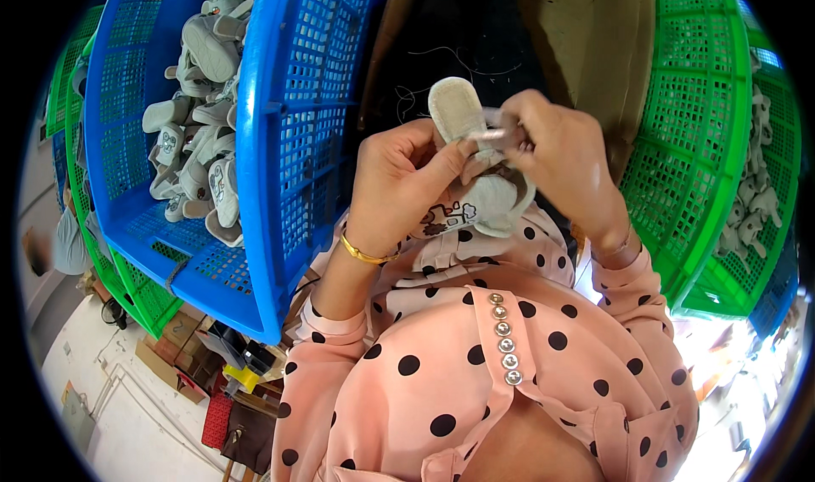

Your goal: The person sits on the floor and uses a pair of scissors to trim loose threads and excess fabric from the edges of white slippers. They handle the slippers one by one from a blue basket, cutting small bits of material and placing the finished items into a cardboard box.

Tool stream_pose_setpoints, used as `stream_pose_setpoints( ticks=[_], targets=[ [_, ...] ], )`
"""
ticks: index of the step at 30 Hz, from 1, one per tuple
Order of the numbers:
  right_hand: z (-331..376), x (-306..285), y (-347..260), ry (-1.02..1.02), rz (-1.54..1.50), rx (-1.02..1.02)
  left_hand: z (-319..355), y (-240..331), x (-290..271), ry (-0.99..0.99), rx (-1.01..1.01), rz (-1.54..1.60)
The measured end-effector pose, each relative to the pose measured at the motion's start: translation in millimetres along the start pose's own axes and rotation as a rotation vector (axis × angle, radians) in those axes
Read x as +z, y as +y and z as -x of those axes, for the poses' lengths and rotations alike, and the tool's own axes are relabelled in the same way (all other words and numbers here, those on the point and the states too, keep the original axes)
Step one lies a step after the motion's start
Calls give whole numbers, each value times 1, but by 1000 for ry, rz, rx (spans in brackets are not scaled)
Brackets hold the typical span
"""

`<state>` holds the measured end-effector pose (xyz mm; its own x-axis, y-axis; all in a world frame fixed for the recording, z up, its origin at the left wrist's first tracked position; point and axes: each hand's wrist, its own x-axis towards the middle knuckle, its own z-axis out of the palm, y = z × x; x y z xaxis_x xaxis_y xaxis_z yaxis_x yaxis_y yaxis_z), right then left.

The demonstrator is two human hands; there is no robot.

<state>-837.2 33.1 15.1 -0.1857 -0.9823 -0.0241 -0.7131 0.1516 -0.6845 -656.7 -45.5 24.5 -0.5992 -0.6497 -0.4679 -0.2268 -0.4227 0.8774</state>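
My left hand [399, 176] is closed on a small off-white fabric shoe [501, 210], thumb and fingers pinching it near the base of its raised tongue [456, 109]. A dark stitched picture shows on the shoe's side, partly behind my left wrist. My right hand [564, 147] is closed round small metal snips [497, 134], smeared by motion. Their tips lie at the shoe's opening, close to my left thumb. Whether the blades are apart, or touch a thread, I cannot tell.
To the left stands a blue plastic basket [293, 100] heaped with similar small shoes [208, 49]. Green baskets [692, 100] stand on the right, with more pale pieces [751, 202] in one. Loose threads [441, 58] lie on the dark surface beyond my hands.
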Motion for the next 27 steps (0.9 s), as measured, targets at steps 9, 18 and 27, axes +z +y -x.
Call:
stream_pose_setpoints(
  ticks=[9,18,27],
  targets=[
    [1,-12,-2,132,-628,261,-3,-7,7,97,91,-9],
    [-11,-21,-30,236,-471,36,-18,-1,25,294,1151,-856],
    [-16,-35,6,-66,-1158,146,-31,9,20,83,879,-739]
  ],
)
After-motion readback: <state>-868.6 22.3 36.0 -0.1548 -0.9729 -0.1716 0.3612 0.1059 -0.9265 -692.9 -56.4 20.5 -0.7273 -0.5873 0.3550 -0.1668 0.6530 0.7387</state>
